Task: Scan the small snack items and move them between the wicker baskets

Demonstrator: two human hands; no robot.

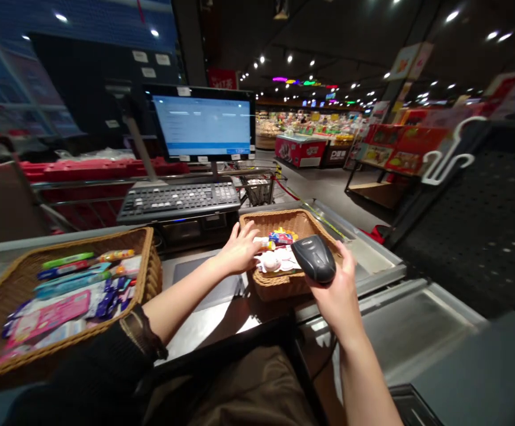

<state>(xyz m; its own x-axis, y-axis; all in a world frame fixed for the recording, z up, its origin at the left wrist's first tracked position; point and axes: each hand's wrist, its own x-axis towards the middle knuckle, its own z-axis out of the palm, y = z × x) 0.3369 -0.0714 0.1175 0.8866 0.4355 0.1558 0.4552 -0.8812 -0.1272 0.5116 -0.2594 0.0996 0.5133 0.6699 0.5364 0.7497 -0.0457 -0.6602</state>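
A black barcode scanner (314, 258) is held in my right hand (340, 296), its head over the right-hand wicker basket (279, 289). My left hand (240, 248) reaches over that basket's left rim with the fingers apart. Its fingertips are beside a small white-and-yellow item (265, 243); whether they touch it I cannot tell. Also in this basket are a blue-and-red packet (280, 238), a yellow item (289, 231) and white packages (277, 260), partly hidden by the scanner.
A larger wicker basket (151, 266) at left holds several toothpaste-like boxes and a pink package (51, 316). Behind the counter stand a keyboard (180, 198) and a monitor (206, 124). A metal counter edge (379, 275) runs along the right, below white hooks (448, 154).
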